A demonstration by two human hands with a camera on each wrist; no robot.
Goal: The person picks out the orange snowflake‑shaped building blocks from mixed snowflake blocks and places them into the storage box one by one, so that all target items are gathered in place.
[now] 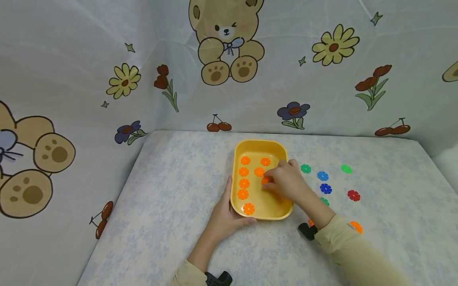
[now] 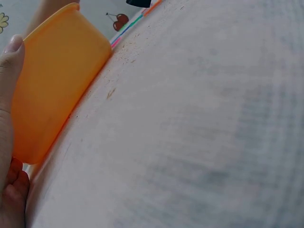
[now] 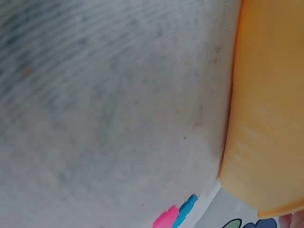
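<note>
A yellow plastic tray lies on the table with several orange notched discs inside, in a left column and a shorter one beside it. My left hand grips the tray's near left corner, thumb along the near wall and fingers at the left side. In the left wrist view the thumb lies against the tray wall. Reaching in over the right rim, my right hand pinches an orange disc low over the tray floor; its fingertips partly cover it. In the right wrist view the tray wall fills the right side.
Loose discs lie on the table right of the tray: green, light green, blue, red and orange. The right forearm partly hides some. A printed cloth rises behind the table's far edge.
</note>
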